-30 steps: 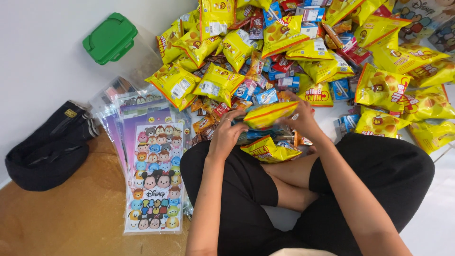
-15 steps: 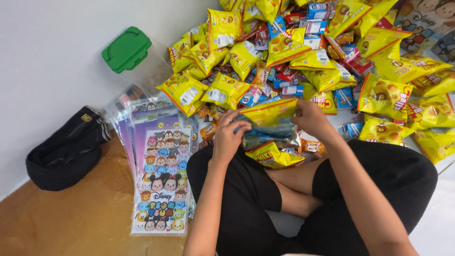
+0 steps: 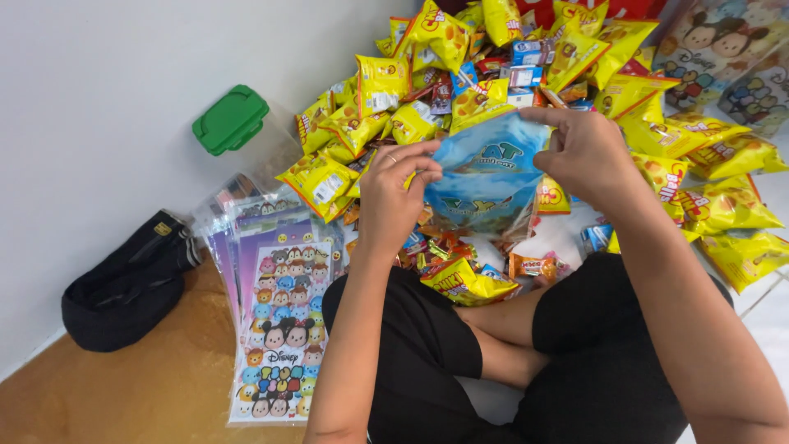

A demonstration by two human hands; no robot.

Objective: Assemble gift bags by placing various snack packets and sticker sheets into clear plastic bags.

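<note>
**Both hands pinch a blue bag above the lap**

The left hand (image 3: 393, 193) grips the left upper edge of the blue printed bag (image 3: 485, 177) between thumb and fingers; the right hand (image 3: 585, 156) pinches its right upper corner. The bag hangs upright, long axis running down toward the crossed legs, printed face to the camera. Below it lies a yellow snack packet (image 3: 464, 284). Behind, a heap of yellow snack packets (image 3: 575, 57) crowds the floor. To the left lie cartoon-printed bags (image 3: 275, 329), a green-lidded container (image 3: 232, 119) and a black bag (image 3: 123, 284).
</note>
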